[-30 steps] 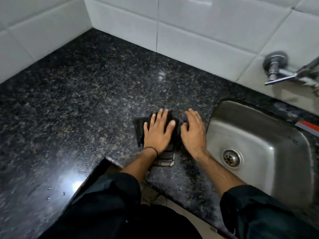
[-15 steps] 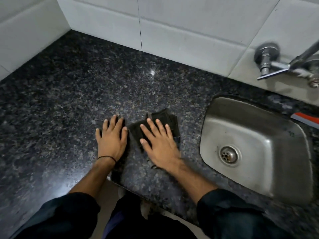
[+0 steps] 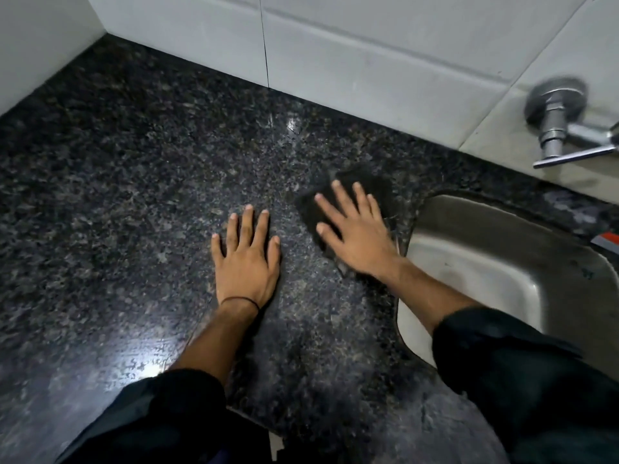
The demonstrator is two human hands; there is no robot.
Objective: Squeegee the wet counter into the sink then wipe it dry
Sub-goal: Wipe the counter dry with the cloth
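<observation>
Fingers (image 3: 346, 200) spread flat: right hand (image 3: 360, 239) slid cloth (image 3: 368, 182) nearer sink (image 3: 502, 262), left hand (image 3: 246, 262) on counter (image 3: 134, 195)

Glossy speckled counter (image 3: 117, 195) — steel sink (image 3: 495, 262) (matt)

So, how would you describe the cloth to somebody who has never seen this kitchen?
Find the steel sink set into the dark speckled counter on the right. Just left of its rim, the right hand presses flat on a cloth. The cloth is plain matte black against glossy speckled stone, while the left hand beside it lies on bare counter.
</observation>
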